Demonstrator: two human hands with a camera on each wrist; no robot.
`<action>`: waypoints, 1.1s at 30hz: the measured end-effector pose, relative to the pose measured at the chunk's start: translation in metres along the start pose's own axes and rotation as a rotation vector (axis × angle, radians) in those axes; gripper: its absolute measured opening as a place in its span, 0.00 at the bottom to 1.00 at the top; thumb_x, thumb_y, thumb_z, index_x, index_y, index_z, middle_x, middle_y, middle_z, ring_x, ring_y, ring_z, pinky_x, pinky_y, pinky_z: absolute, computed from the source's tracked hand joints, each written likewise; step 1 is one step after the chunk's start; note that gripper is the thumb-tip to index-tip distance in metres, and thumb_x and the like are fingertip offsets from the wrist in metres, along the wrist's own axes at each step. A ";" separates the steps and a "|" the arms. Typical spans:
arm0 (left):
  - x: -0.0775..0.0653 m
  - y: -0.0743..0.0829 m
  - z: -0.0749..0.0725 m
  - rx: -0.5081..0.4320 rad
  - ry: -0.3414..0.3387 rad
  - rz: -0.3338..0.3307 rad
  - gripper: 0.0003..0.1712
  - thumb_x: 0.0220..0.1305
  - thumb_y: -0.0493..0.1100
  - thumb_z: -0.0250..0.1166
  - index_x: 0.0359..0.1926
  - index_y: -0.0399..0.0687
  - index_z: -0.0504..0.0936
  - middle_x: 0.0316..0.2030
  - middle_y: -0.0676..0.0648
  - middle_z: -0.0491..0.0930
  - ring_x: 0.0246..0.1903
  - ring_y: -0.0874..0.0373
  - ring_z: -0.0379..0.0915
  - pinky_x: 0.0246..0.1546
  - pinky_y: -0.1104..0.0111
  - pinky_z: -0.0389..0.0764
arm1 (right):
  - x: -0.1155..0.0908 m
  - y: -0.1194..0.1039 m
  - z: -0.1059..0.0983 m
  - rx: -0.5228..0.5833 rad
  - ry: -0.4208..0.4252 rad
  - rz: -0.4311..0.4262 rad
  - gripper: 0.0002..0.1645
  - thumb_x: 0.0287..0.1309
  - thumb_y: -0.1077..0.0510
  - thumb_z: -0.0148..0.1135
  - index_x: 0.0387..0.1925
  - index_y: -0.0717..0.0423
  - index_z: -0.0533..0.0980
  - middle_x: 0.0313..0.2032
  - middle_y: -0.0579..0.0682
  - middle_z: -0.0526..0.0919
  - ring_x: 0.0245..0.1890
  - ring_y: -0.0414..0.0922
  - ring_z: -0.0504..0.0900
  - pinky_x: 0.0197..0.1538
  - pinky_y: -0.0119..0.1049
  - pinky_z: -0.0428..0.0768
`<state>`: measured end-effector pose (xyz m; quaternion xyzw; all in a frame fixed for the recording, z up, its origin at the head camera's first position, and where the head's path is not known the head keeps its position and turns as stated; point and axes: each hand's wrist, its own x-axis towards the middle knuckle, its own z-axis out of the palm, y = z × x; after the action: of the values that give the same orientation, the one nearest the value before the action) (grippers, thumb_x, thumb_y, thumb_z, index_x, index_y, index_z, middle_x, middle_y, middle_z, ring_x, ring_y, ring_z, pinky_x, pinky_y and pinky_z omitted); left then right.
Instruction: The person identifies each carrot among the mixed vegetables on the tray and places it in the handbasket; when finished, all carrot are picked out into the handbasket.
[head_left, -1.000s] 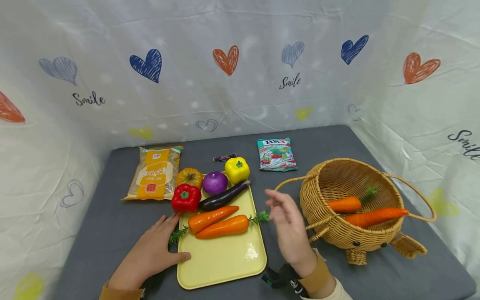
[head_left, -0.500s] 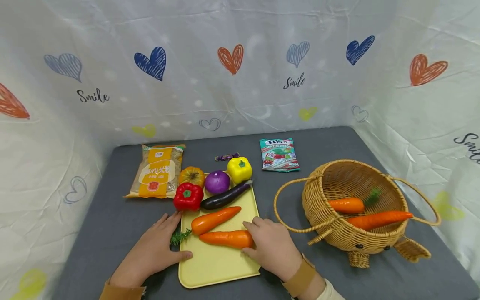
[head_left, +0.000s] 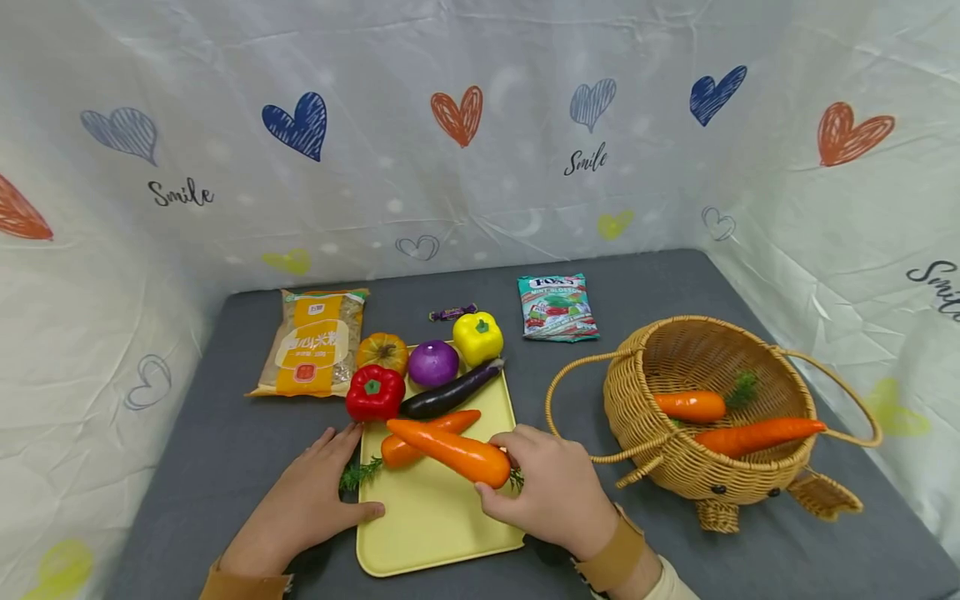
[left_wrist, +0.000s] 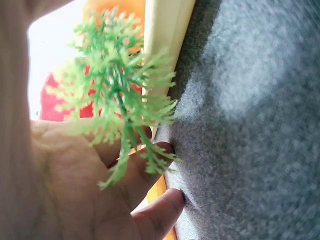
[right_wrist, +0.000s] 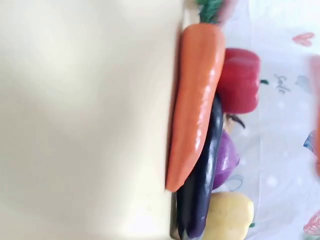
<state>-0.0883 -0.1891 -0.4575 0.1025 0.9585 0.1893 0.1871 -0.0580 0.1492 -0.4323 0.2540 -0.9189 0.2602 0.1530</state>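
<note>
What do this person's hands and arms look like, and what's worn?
The left hand and right hand are bare, without gloves. A plain tan-brown band sits at the left wrist, a matching band at the right, with a cream sleeve showing behind the latter.

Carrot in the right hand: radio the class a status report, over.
Right hand grips carrot near its leafy end. It overlaps second carrot in head view. Left hand, thumb across tray rim. Possible snag: basket handle close by.
</note>
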 end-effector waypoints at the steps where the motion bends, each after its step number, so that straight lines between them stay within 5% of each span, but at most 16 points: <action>1: 0.000 0.000 0.000 0.003 0.000 -0.002 0.78 0.46 0.80 0.77 0.83 0.36 0.57 0.80 0.33 0.59 0.78 0.25 0.48 0.71 0.28 0.55 | 0.000 0.000 -0.001 0.058 0.036 0.004 0.21 0.50 0.43 0.80 0.44 0.45 0.87 0.32 0.34 0.79 0.25 0.30 0.71 0.25 0.25 0.72; 11: 0.000 0.001 0.000 0.011 0.009 0.008 0.77 0.46 0.80 0.77 0.83 0.35 0.58 0.79 0.32 0.60 0.77 0.24 0.49 0.71 0.28 0.56 | -0.005 0.003 -0.010 0.786 0.310 0.028 0.20 0.72 0.59 0.70 0.61 0.61 0.81 0.38 0.47 0.80 0.24 0.41 0.70 0.27 0.32 0.74; 14: 0.000 0.001 0.000 0.009 0.008 0.006 0.77 0.46 0.79 0.77 0.83 0.35 0.58 0.79 0.32 0.59 0.77 0.24 0.49 0.71 0.28 0.56 | -0.005 0.005 -0.014 0.975 0.390 0.025 0.21 0.78 0.56 0.64 0.65 0.61 0.79 0.44 0.48 0.83 0.34 0.40 0.78 0.39 0.33 0.80; 18: 0.000 0.001 0.001 0.007 -0.001 -0.003 0.78 0.46 0.80 0.77 0.83 0.36 0.57 0.80 0.33 0.59 0.77 0.24 0.48 0.71 0.28 0.56 | -0.003 0.007 -0.020 1.156 0.528 0.011 0.23 0.82 0.52 0.58 0.68 0.58 0.77 0.43 0.45 0.81 0.34 0.42 0.74 0.39 0.33 0.74; 21: 0.000 0.001 0.001 0.006 -0.005 -0.005 0.78 0.46 0.79 0.77 0.83 0.36 0.57 0.80 0.33 0.59 0.77 0.25 0.48 0.71 0.27 0.56 | -0.001 0.009 -0.025 1.231 0.658 0.024 0.27 0.82 0.47 0.56 0.69 0.60 0.76 0.40 0.46 0.81 0.30 0.42 0.70 0.33 0.33 0.67; 25: 0.000 0.001 0.000 0.004 -0.003 -0.002 0.78 0.46 0.79 0.77 0.83 0.36 0.57 0.80 0.32 0.59 0.77 0.24 0.48 0.71 0.27 0.56 | 0.003 0.014 -0.032 1.350 0.777 0.024 0.39 0.81 0.38 0.52 0.76 0.64 0.69 0.51 0.51 0.85 0.34 0.39 0.77 0.32 0.27 0.72; 29: 0.000 0.001 0.000 0.003 0.003 -0.001 0.78 0.46 0.79 0.77 0.83 0.36 0.57 0.80 0.32 0.59 0.77 0.24 0.48 0.71 0.28 0.56 | 0.004 0.016 -0.032 1.368 0.774 -0.066 0.41 0.83 0.38 0.46 0.80 0.63 0.64 0.54 0.53 0.84 0.26 0.40 0.70 0.35 0.28 0.75; 33: 0.000 0.001 0.000 0.004 0.007 0.001 0.78 0.46 0.79 0.77 0.83 0.36 0.57 0.80 0.32 0.59 0.77 0.24 0.48 0.71 0.27 0.56 | 0.003 0.014 -0.030 1.286 0.702 -0.062 0.36 0.87 0.41 0.41 0.81 0.59 0.64 0.55 0.52 0.82 0.27 0.39 0.69 0.37 0.26 0.75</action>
<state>-0.0881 -0.1880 -0.4575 0.1027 0.9594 0.1877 0.1836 -0.0635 0.1750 -0.4126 0.2211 -0.4737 0.8098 0.2663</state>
